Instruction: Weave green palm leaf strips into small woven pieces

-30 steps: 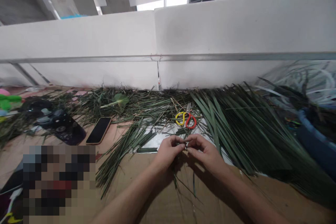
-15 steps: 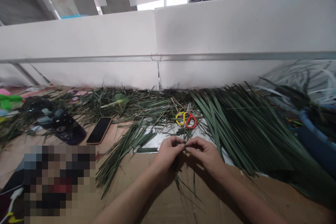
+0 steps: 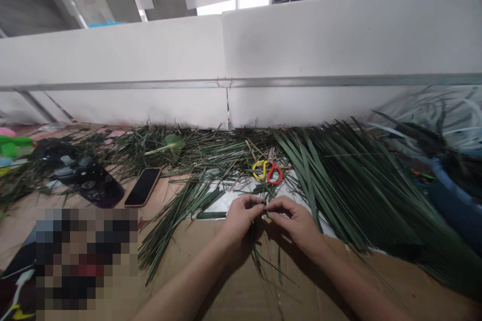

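Observation:
My left hand [image 3: 243, 218] and my right hand [image 3: 295, 220] meet at the fingertips near the middle of the view. Both pinch a small bundle of thin green leaf strips [image 3: 259, 256], whose loose ends hang below over the cardboard [image 3: 203, 281]. A small pale bit shows between the fingertips; its exact shape is too small to tell. Just beyond the hands lie scissors [image 3: 274, 173] with one yellow and one red handle, blades pointing away.
Long green leaves [image 3: 350, 185] fan out at the right, beside a dark blue container [image 3: 452, 200]. Cut strips [image 3: 173, 225] lie left of the hands. Farther left are a phone [image 3: 143, 188] and a dark bottle [image 3: 94, 183]. A white partition [image 3: 150, 55] stands behind.
The fingertips have shifted slightly, with a pale bit now showing between them. The hanging strip ends have moved a little to the right.

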Available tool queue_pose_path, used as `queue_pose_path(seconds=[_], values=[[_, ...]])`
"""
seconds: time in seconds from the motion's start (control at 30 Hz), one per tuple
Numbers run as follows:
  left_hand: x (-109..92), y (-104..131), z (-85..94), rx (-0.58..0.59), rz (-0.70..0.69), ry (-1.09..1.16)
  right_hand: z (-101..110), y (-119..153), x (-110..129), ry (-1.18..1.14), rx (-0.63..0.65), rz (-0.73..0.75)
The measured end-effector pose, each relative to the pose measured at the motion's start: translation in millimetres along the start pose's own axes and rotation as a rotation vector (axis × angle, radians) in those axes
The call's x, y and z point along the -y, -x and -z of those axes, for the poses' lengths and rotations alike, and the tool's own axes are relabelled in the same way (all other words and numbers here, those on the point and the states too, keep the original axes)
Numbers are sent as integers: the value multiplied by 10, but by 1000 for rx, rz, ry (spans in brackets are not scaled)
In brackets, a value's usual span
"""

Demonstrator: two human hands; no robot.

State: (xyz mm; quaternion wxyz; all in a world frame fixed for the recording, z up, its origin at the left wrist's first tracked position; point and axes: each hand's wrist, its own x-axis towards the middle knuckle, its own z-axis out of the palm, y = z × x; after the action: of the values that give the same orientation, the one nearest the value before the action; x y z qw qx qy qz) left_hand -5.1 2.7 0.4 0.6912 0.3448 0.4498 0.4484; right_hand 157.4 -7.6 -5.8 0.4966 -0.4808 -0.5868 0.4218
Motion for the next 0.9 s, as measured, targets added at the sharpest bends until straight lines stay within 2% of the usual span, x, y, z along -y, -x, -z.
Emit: queue_pose_path(seconds=[0.13,0.23,0.37,0.6,0.9], values=[[14,-13,15,-1,-38,-84,-30,12,0,-38,-12,-69],[29,-29,29,-13,-91,-170,-55,20,-65,-146,-7,-162],[42,-58,44,-23,-176,-308,-66,29,-149,-226,-16,-211],[62,-57,50,-34,-247,-412,-30,25,-22,-155,11,-196],[14,-25,61,-26,-537,-849,-38,28,-118,-150,-49,-220]])
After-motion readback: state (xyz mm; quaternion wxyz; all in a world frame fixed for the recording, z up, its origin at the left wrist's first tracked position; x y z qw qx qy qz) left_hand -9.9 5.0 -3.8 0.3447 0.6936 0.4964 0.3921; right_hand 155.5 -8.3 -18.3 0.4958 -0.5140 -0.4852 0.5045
